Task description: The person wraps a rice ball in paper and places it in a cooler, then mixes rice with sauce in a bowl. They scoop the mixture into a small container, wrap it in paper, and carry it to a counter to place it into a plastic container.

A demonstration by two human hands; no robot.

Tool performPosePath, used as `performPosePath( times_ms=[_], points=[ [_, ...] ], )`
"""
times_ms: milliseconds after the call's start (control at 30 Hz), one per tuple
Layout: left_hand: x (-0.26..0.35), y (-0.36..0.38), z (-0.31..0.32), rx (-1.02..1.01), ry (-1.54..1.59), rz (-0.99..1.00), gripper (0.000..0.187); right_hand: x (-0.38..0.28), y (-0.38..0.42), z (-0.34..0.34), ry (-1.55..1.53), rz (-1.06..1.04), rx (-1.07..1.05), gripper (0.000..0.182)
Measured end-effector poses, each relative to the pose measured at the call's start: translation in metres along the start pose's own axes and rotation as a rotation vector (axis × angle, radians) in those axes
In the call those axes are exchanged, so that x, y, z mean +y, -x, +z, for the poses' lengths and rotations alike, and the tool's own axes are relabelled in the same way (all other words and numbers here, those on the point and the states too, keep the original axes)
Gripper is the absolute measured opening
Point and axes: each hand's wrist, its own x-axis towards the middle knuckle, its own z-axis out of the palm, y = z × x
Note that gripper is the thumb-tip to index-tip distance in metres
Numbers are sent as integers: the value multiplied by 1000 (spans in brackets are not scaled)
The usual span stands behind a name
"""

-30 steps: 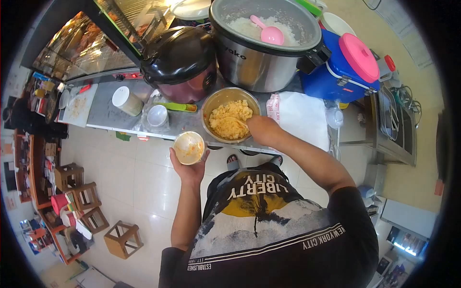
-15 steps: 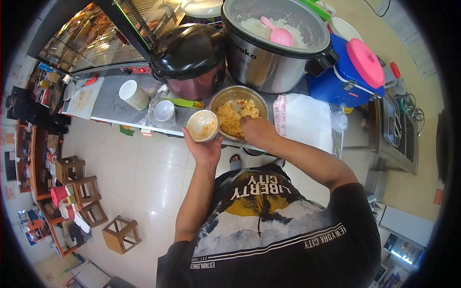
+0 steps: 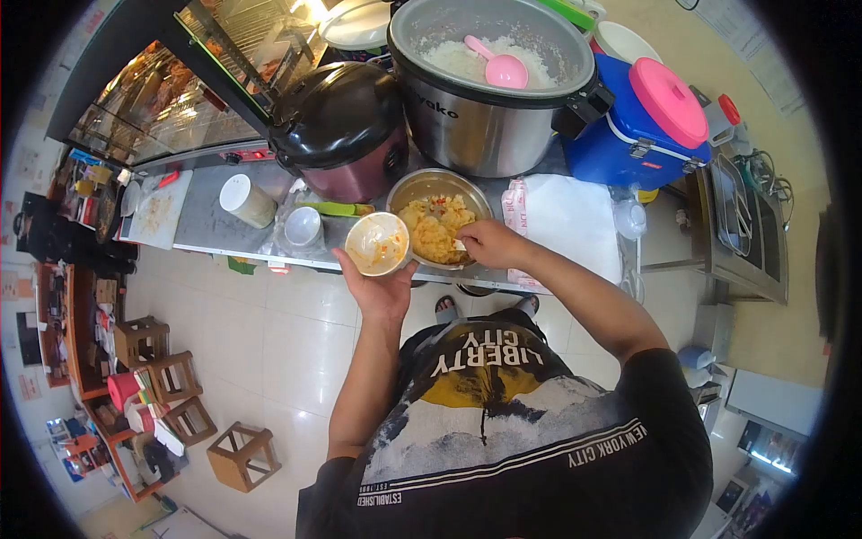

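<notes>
My left hand [image 3: 382, 295] holds a white paper bowl [image 3: 377, 246] from below, tilted so its inside shows. Orange and yellow smears coat the inner wall. My right hand [image 3: 494, 243] is closed on a spoon [image 3: 461, 244], most of which is hidden by the fingers and the food. Its end is down in a steel mixing bowl [image 3: 396, 199] at the counter's front edge. Mashed yellow food [image 3: 429, 226] with red bits lies in that bowl. The paper bowl is just left of the steel one.
Behind stand a closed rice cooker [image 3: 337, 117] and a large open cooker [image 3: 476, 126] of rice with a pink scoop [image 3: 505, 70]. White paper [image 3: 575, 225] and a blue cooler [image 3: 620, 135] are right. A white tub [image 3: 247, 199] and a plastic-wrapped cup [image 3: 304, 227] sit left.
My right hand has moved back to the near right side of the steel bowl, and the spoon shows between the fingers. The paper bowl tilts more towards me. The whole view has shifted slightly.
</notes>
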Motion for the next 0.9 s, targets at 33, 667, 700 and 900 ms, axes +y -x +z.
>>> performPosePath(
  times_ms=[33,667,700,900],
  points=[
    [2,-1,-3,5,-5,-8,85,7,-2,0,-9,1,-10,27],
    [-37,-69,23,133,-453,9,77,-46,5,-61,418,-64,197,32],
    [-44,-76,21,122,-354,-27,76,-53,5,-46,501,-83,198,34],
    [-48,-74,1,-9,-119,-161,80,-66,27,-40,505,-143,207,41]
  ],
)
